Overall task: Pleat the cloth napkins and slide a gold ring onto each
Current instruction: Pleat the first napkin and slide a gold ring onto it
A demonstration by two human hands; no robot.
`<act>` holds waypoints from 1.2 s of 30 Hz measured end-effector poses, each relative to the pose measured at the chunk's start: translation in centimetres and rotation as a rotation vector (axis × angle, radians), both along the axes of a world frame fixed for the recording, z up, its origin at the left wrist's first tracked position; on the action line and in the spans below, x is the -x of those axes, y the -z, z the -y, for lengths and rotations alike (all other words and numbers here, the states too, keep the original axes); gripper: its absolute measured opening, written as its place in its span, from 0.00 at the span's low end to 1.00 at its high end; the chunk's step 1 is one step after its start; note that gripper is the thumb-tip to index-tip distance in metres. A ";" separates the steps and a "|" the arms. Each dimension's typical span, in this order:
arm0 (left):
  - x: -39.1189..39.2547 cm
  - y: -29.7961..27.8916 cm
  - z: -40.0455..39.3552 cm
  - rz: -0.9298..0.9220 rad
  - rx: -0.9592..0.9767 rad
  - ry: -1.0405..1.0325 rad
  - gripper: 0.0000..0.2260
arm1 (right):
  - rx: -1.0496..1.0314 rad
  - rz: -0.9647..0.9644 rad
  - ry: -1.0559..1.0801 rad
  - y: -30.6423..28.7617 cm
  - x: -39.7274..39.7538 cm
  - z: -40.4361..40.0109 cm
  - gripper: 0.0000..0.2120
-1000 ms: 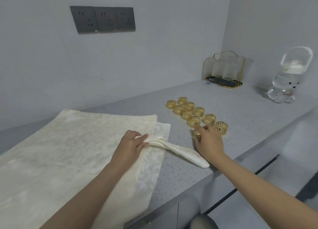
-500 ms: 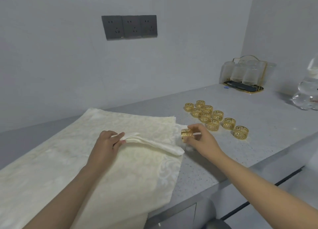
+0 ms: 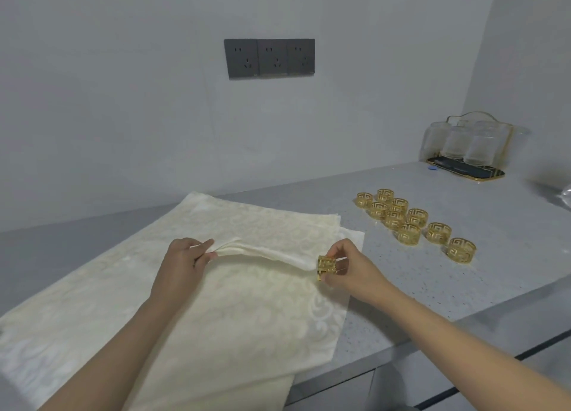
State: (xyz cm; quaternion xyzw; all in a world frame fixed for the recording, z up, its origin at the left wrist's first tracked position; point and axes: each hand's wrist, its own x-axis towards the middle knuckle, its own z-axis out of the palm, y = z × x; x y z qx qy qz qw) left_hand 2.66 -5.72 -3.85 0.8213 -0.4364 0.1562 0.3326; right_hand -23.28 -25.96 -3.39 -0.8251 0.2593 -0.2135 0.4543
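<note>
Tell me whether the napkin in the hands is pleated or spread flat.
Pleated: the napkin is gathered into a narrow strip between the left hand and the right hand, which holds a gold ring at its end.

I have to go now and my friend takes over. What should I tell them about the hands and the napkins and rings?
Left hand pinches one end of the pleated napkin, lifted over the flat napkins.
Right hand pinches a gold ring right at the napkin's other tip.
Nine spare rings sit on the counter to the right.
Done: this napkin is pleated.
Left: slide the ring on, then pleat and ring the flat ones.
</note>
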 end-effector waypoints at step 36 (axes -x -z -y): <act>1.7 1.0 -0.5 0.106 0.046 0.174 0.12 | -0.269 0.125 -0.226 -1.6 -1.3 -2.2 0.18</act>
